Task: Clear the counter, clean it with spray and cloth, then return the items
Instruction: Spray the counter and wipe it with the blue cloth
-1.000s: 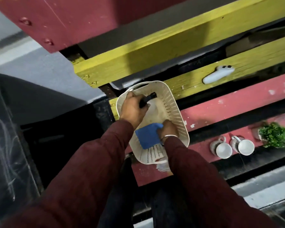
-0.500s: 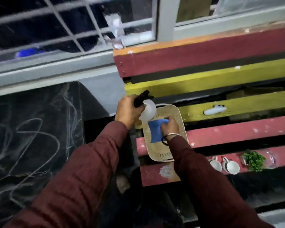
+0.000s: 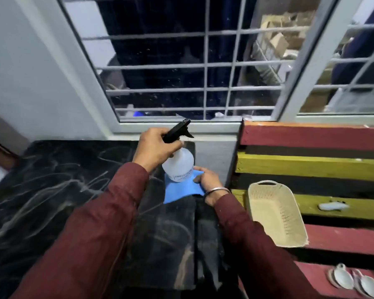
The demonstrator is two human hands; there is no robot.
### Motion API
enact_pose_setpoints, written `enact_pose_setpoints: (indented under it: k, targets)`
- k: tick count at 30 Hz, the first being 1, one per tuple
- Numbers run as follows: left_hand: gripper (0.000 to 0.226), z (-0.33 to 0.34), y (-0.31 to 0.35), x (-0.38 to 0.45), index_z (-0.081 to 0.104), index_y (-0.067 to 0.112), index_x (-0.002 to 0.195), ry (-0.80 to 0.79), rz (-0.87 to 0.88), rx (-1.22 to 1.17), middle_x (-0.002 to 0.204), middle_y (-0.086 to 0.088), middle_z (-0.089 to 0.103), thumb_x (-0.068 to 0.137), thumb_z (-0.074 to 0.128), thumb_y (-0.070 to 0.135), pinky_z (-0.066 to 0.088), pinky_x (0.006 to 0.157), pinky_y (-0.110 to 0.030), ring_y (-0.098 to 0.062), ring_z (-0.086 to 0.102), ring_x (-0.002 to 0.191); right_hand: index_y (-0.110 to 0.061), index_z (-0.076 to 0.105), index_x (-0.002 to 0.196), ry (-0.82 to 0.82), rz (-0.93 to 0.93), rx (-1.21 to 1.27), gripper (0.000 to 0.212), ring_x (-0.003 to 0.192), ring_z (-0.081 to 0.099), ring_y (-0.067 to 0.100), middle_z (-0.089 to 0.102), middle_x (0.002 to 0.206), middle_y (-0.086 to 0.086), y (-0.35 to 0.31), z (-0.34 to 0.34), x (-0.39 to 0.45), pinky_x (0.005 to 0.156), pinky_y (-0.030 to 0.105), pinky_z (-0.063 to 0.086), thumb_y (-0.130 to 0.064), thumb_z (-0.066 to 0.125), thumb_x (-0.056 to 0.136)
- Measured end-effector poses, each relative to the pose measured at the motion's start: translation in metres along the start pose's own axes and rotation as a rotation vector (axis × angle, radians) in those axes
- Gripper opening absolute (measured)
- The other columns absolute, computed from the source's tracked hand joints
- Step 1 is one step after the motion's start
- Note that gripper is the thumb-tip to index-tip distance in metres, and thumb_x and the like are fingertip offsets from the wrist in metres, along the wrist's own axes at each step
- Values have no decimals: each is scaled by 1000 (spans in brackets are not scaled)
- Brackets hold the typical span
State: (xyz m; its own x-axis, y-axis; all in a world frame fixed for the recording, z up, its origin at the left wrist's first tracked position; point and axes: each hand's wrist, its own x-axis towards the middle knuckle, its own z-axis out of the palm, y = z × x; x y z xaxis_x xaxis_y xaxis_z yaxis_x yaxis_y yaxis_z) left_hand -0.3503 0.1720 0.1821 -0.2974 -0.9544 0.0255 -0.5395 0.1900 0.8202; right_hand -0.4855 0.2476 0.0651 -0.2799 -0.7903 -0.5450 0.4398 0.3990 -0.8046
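Counter (image 3: 52, 190), black with pale swirls, fills the lower left; its far edge meets the wall under the barred window (image 3: 181, 67) and its right edge drops off just beside the slatted bench (image 3: 311, 137), leaving a narrow dark gap between them. Most of the counter's surface to the left of the arms lies bare. One bench, striped in red and yellow boards, runs along the right. One cream basket (image 3: 276, 212) sits on it, tilted across the slats, with nothing visible inside. Two white cups (image 3: 354, 283) lie near the bench's lower right corner, and one white object (image 3: 333, 206), too blurred to name, rests on a yellow board. One blue cloth (image 3: 181, 190) lies at the counter's right edge, the right hand (image 3: 207, 180) holding it with fingers curled over its top. One spray bottle (image 3: 178, 167), cloudy white with a black trigger head, hangs above the cloth, gripped at the neck by the left hand (image 3: 156, 149).
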Motion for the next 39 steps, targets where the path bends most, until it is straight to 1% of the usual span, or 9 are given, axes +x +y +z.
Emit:
enact_pose_setpoints:
  k: [4,11,15,18,20,24,31,35,39]
  targets:
    - [26,-96,-37,-31,76,17,82,182,-10,-52,73,-7,74,73,82,40,63,72,-46,-26,74,73,-3,68,101,-119,-47,11,55,84,63,38,68,98,24,11,96,-33,82,60,51,20,32,66]
    - [16,-202,-86,-70,73,17,87,335,-15,-294,74,4,68,80,86,22,46,54,-14,1,58,59,1,69,98,-274,-58,-128,51,85,62,34,67,95,22,22,215,-57,74,42,53,21,35,65]
    - [38,-227,-112,-72,64,51,99,329,-38,-312,83,19,66,84,83,21,50,75,-17,13,62,75,-5,72,88,-324,-60,-220,48,81,61,31,68,90,21,27,252,-54,75,42,53,19,38,63]
    - [18,-245,-131,-69,74,29,94,475,-167,-365,89,8,74,80,84,31,52,83,-28,-13,69,89,-6,72,87,-424,-60,-319,45,77,61,27,68,87,18,31,274,-50,74,37,53,18,41,65]
    - [26,-254,-140,-71,77,28,105,470,-161,-374,101,14,77,80,81,25,52,96,-27,-6,70,101,-10,71,87,-472,-98,-417,43,77,61,24,69,86,14,40,287,-44,73,34,53,17,46,66]
    - [39,-270,-153,-82,77,21,113,469,-154,-327,99,12,76,77,74,5,51,91,-21,-7,67,96,-11,66,95,-336,-143,-513,33,74,59,22,66,86,11,51,307,-30,67,28,52,10,62,70]
    - [42,-315,-224,-95,76,6,105,516,-280,-392,86,9,75,76,58,-20,50,70,-20,-8,67,81,-13,65,62,-99,-181,-478,14,67,58,22,63,70,9,60,354,3,63,40,54,-7,77,61]
    - [52,-363,-277,-92,78,18,98,458,-300,-450,103,-1,78,73,59,-24,53,70,-23,-13,72,97,-1,66,81,-50,-178,-326,15,67,50,20,56,72,11,68,402,1,55,30,41,3,70,67]
    - [48,-412,-325,-89,76,14,85,329,-352,-365,92,-3,77,71,51,-24,49,57,-21,-19,67,80,5,67,87,41,-169,-276,22,68,51,22,58,74,12,84,454,-2,59,34,43,4,71,65]
